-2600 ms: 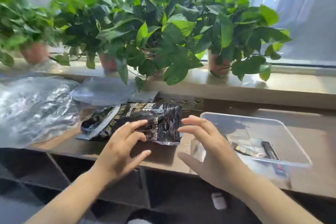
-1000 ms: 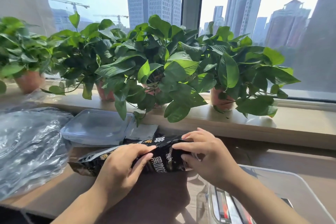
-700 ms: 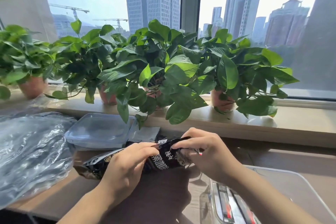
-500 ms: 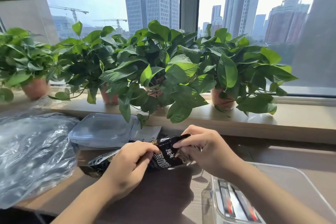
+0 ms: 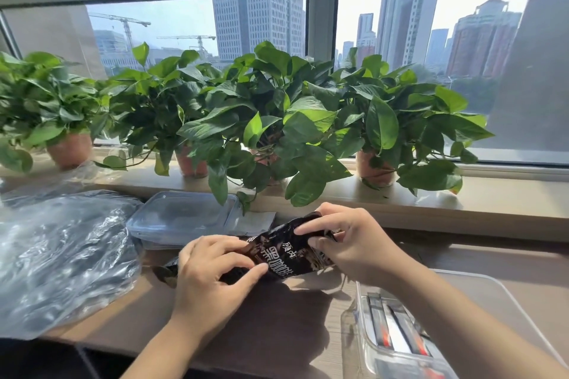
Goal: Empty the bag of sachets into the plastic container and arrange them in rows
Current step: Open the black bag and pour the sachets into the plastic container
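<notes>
Bag point(image 5: 286, 252) of black glossy foil with white printed lettering, as seen in head view: held crosswise between both hands over brown wooden desk point(image 5: 277, 326), right end raised, left end low. Contact between left end and desk not determinable.

Left hand point(image 5: 212, 274): fingers curled over left half of bag, thumb pressed against its front face; firm hold on bag.

Right hand point(image 5: 354, 243): fingers curled over upper right edge of bag, thumb on front face; pinch hold on that end.

Clear rectangular plastic container point(image 5: 354, 335): on desk at lower right, just right of bag, partly behind right forearm. Inside, along left wall: several slim stick sachets point(image 5: 397, 332), white and black with red marks, lying side by side.

Clear plastic lid point(image 5: 181, 218): flat on desk behind left hand, apart from bag.

Crumpled transparent plastic film point(image 5: 61, 255): far left of desk.

Row of green leafy potted plants point(image 5: 277, 120) in terracotta pots: on pale windowsill point(image 5: 492, 206) behind desk.
</notes>
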Demonstrator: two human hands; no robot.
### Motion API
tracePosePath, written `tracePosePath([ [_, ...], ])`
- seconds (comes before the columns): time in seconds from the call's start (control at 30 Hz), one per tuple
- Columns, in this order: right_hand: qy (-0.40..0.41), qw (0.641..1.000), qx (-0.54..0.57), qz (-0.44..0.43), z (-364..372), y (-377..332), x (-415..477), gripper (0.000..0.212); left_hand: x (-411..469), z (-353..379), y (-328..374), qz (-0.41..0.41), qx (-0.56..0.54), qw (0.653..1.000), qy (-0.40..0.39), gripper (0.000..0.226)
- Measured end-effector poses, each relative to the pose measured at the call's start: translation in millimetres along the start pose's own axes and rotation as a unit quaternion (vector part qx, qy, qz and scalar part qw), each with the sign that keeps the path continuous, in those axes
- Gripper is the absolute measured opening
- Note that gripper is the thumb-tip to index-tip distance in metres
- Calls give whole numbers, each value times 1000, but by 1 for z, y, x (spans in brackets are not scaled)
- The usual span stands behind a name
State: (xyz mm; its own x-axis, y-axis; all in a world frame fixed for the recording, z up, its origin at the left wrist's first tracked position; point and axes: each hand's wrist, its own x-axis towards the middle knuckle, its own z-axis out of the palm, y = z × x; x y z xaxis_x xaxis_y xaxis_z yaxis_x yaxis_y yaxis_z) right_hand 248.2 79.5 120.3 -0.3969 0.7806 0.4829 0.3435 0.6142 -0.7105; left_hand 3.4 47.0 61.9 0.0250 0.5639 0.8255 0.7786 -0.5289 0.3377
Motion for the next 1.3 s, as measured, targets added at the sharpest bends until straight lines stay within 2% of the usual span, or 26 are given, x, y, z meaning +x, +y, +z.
tracePosePath([
  [0.17,10,1000,-10,0,-6,-2,-2,38,-16,4,-8,-24,18,999,-33,37],
  [0.3,16,1000,-18,3,-9,-4,-6,36,-14,9,-11,-7,22,999,-32,48],
  [0.57,12,1000,-23,-4,-19,-9,-14,31,-4,15,-14,28,30,998,-38,46],
  [0.7,-13,999,-50,-17,-33,-9,-17,37,3,16,-14,60,36,997,-38,46],
  [1.0,29,997,-46,-50,-52,-7,-12,38,27,5,-2,104,32,993,-40,45],
  [1.3,61,995,-41,-72,-74,-15,-9,33,69,-22,24,146,32,985,-88,50],
])
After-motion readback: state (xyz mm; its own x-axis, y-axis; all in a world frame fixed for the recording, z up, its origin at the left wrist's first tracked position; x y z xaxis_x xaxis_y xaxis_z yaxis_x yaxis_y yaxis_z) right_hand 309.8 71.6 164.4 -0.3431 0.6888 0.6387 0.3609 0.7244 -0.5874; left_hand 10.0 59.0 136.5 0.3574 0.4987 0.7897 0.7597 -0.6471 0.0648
